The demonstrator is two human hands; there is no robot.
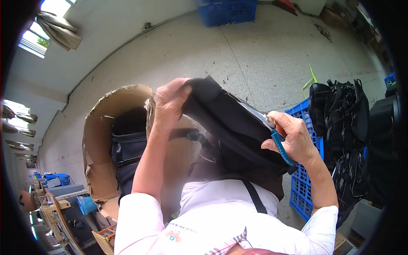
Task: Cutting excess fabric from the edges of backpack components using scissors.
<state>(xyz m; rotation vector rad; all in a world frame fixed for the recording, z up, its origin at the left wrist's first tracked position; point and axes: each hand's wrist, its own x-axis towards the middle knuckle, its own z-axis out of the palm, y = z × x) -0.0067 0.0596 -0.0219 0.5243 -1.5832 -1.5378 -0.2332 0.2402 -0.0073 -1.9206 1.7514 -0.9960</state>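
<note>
A black fabric bag (233, 123) is held slantwise in front of my body, its far end raised. My left hand (172, 95) is closed around the upper left end, thumb over the cloth. In my right hand (293, 136), closed at the bag's right edge, is a pair of snips (278, 146) with a teal handle. Its blades lie near the thumb and forefinger and are partly hidden, so I cannot tell whether they touch the cloth. A dark strap (187, 134) hangs below the left end of the bag.
On my left stands an open cardboard box (95, 148) with black bags (129, 148) inside. To my right, black bags with straps (342, 119) are piled on a blue plastic crate (301, 191). Another blue crate (227, 12) sits far ahead. Thread scraps dot the floor (263, 55).
</note>
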